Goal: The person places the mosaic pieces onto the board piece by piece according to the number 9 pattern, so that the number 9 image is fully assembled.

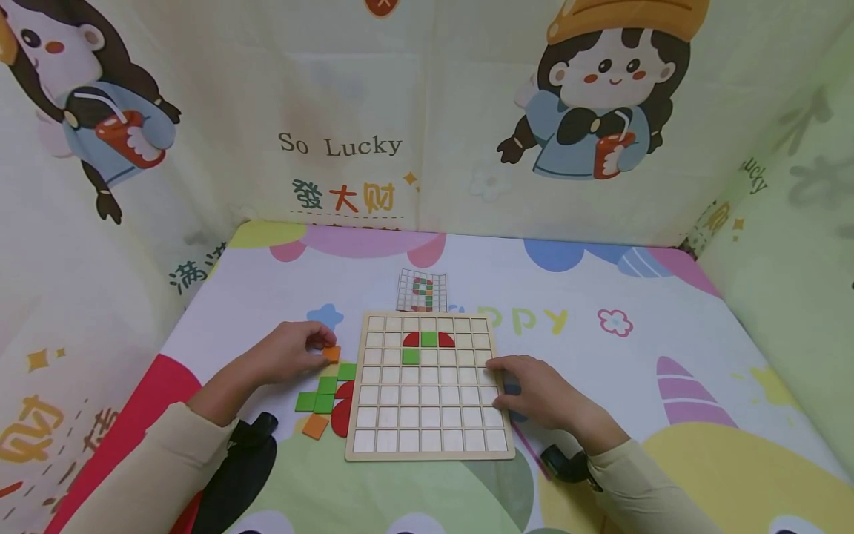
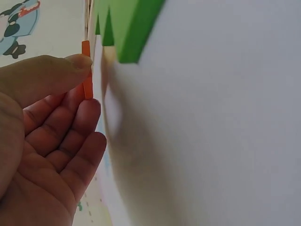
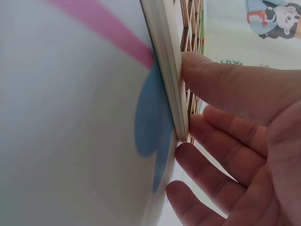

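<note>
The left hand pinches an orange square between nine and ten o'clock of the grid board. Green squares lie at nine, a picture card at twelve. The right hand, fingers loosely bent, touches the board's edge at three.

Head view looks forward and down, sharing left hand and right hand with close wrist views.

L hand in pinch, R hand w/ fingers slightly bent
</note>
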A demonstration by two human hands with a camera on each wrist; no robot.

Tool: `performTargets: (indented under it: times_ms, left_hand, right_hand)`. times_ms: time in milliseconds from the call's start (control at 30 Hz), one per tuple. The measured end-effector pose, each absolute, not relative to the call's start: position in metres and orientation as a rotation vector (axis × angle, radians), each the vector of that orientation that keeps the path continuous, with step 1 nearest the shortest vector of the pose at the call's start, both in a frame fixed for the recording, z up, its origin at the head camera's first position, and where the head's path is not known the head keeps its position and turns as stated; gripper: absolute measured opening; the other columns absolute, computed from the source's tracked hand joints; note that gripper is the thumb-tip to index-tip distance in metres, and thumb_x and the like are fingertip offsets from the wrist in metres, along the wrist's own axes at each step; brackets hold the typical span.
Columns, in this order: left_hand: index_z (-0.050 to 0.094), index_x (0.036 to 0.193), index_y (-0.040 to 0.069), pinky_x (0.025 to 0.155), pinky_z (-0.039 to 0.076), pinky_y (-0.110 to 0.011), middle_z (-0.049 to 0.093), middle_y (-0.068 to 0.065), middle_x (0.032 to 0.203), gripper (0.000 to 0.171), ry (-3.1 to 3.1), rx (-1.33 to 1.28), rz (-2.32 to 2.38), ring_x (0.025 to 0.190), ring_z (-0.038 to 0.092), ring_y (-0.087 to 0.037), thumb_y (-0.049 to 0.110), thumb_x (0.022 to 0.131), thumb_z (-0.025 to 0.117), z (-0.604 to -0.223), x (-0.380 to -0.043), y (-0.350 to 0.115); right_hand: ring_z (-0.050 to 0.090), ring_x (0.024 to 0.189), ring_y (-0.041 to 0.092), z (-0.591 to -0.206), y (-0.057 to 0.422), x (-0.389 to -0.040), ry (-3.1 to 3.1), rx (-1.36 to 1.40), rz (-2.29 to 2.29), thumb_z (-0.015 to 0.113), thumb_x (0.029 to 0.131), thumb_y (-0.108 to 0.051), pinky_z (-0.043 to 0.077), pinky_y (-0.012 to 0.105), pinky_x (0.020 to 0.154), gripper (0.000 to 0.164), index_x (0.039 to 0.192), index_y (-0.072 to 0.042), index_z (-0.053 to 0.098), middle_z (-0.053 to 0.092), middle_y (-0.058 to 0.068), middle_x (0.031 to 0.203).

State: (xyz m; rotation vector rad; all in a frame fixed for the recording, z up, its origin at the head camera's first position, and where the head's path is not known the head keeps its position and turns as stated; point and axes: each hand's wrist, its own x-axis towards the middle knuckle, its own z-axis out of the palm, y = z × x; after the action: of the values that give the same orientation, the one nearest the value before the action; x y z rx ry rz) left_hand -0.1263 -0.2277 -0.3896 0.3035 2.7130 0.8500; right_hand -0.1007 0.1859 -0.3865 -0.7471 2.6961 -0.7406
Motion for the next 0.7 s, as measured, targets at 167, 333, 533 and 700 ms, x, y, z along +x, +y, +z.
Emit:
performTargets:
  times_ms: [167, 333, 533, 700]
  left_hand:
    - [0.067, 0.108, 0.006, 0.092, 0.052, -0.045, 0.066, -0.003, 0.103, 0.024, 2.731, 0.343, 0.867, 0.099, 0.058, -0.025, 0.013, 0.086, 0.075, -0.384, -0.128, -0.223]
    - [0.067, 0.108, 0.004, 0.087, 0.055, -0.041, 0.066, -0.002, 0.102, 0.026, 2.701, 0.387, 0.953, 0.097, 0.060, -0.024, 0.015, 0.087, 0.076, -0.378, -0.128, -0.213]
    - [0.067, 0.109, 0.006, 0.082, 0.055, -0.035, 0.065, 0.000, 0.101, 0.029, 2.684, 0.416, 0.991, 0.095, 0.060, -0.021, 0.018, 0.086, 0.079, -0.375, -0.129, -0.198]
    - [0.067, 0.110, 0.007, 0.081, 0.055, -0.034, 0.065, -0.001, 0.101, 0.028, 2.655, 0.413, 1.011, 0.094, 0.059, -0.021, 0.018, 0.086, 0.079, -0.372, -0.131, -0.188]
  right_hand:
    - [0.054, 0.124, 0.037, -0.386, 0.186, -0.100, 2.694, -0.740, -0.742, 0.079, 0.086, -0.015, 0.041, 0.054, 0.103, 0.051, 0.131, -0.002, 0.062, 0.062, 0.013, 0.130]
    - [0.054, 0.125, 0.037, -0.387, 0.185, -0.100, 2.691, -0.732, -0.744, 0.079, 0.086, -0.015, 0.041, 0.054, 0.103, 0.051, 0.131, -0.002, 0.062, 0.062, 0.013, 0.131]
    - [0.054, 0.124, 0.037, -0.387, 0.185, -0.100, 2.698, -0.734, -0.727, 0.080, 0.085, -0.015, 0.041, 0.054, 0.103, 0.051, 0.131, -0.002, 0.062, 0.063, 0.012, 0.130]
    - [0.054, 0.124, 0.037, -0.387, 0.185, -0.101, 2.705, -0.743, -0.717, 0.080, 0.085, -0.015, 0.041, 0.054, 0.103, 0.051, 0.131, -0.002, 0.062, 0.063, 0.012, 0.129]
